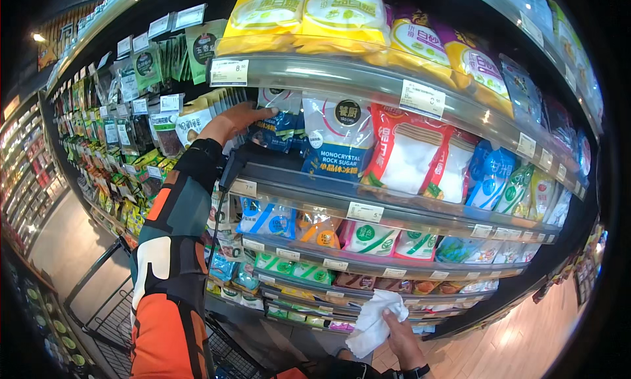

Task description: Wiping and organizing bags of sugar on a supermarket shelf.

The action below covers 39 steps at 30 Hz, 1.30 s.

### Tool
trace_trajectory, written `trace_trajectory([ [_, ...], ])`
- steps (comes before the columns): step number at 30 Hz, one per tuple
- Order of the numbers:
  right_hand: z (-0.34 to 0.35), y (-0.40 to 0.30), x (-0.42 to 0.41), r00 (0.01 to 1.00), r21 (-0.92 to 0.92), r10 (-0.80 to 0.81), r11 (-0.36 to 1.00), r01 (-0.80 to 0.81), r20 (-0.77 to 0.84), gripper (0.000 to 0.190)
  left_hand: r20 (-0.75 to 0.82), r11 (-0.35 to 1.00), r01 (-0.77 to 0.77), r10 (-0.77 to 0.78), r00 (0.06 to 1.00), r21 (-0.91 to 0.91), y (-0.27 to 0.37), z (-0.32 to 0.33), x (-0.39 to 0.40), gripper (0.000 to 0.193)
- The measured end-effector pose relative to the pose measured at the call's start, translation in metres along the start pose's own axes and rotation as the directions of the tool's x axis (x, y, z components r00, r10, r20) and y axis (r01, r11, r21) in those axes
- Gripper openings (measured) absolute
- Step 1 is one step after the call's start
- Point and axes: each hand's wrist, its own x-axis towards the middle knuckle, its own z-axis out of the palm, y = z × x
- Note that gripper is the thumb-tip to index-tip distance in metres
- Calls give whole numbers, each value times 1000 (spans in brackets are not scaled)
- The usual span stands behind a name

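My left hand reaches into a middle shelf of a supermarket rack. One of its fingers lies across the front of a small blue-and-clear sugar bag; the other fingers are partly hidden, so I cannot tell whether they grip it. To the right stands a larger pouch of monocrystal rock sugar, followed by red-and-white sugar bags. Left of the hand hang pale seasoning packets. Low in front of me, my right hand holds a crumpled white cloth, apart from the shelves.
Clear-fronted shelf edges with price tags curve across the rack. Yellow sugar bags fill the shelf above. A black wire shopping cart stands at lower left. Wood-look flooring shows at lower right.
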Motion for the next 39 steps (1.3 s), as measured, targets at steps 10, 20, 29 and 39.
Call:
trace_trajectory([
  [10, 9, 4, 14, 995, -11, 61, 998, -60, 85, 43, 34, 1000, 3, -2, 999, -27, 9, -6, -34, 92],
  [20, 26, 6, 15, 988, -43, 67, 997, -62, 142, 45, -238, 804, -215, 95, 967, -554, -6, 3, -51, 71],
  [29, 31, 6, 22, 980, -74, 37, 997, -23, 195, 46, -144, 704, -209, 152, 978, -679, -2, -16, -101, 43],
  [39, 61, -23, 21, 915, 65, -26, 998, 0, 404, 60, -202, 621, -156, -5, 979, -768, -11, 32, -236, 47],
])
